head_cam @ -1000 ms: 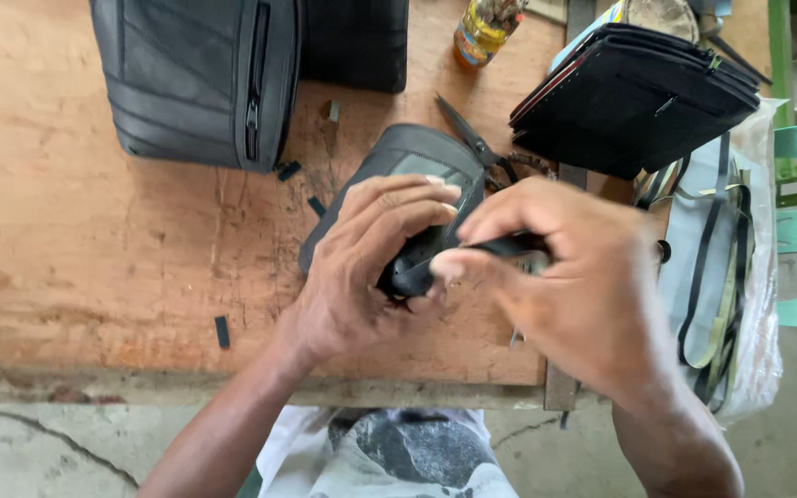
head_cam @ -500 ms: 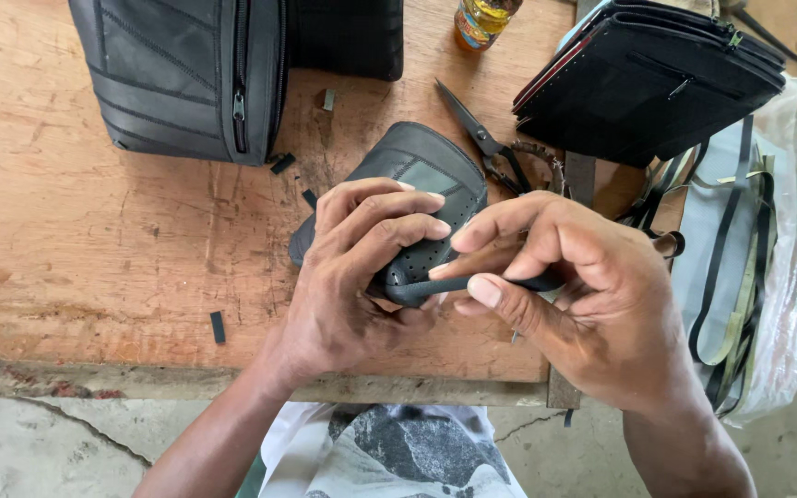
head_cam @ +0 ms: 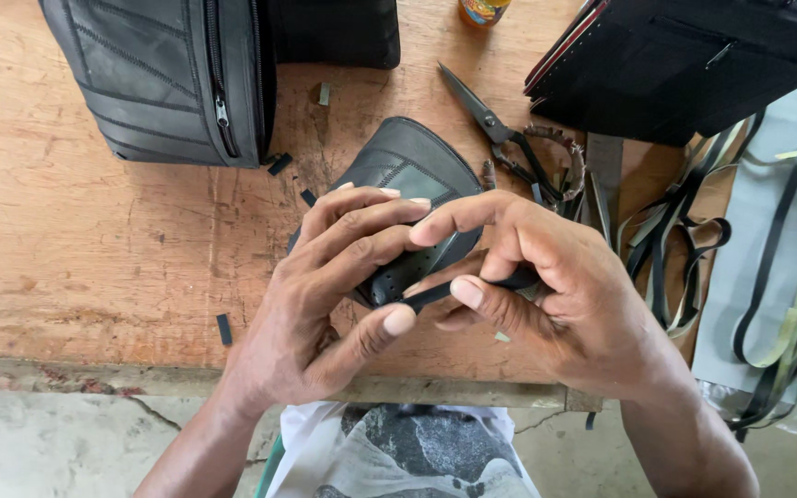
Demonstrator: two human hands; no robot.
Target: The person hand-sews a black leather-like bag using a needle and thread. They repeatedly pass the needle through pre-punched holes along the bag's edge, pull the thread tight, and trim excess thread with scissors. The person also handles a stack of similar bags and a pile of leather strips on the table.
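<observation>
Strip of black rubber runs crosswise between our hands, pinched in our right hand, its free end at the punched pouch panel clamped under our left hand.

view: single head-worn camera | facing: steeply down over the person's front onto the wooden workbench | range: close, left hand and right hand fill mid-frame | edges: bench's near edge and floor at bottom, far side cropped, probably more bench beyond | overlap: no second view
</observation>
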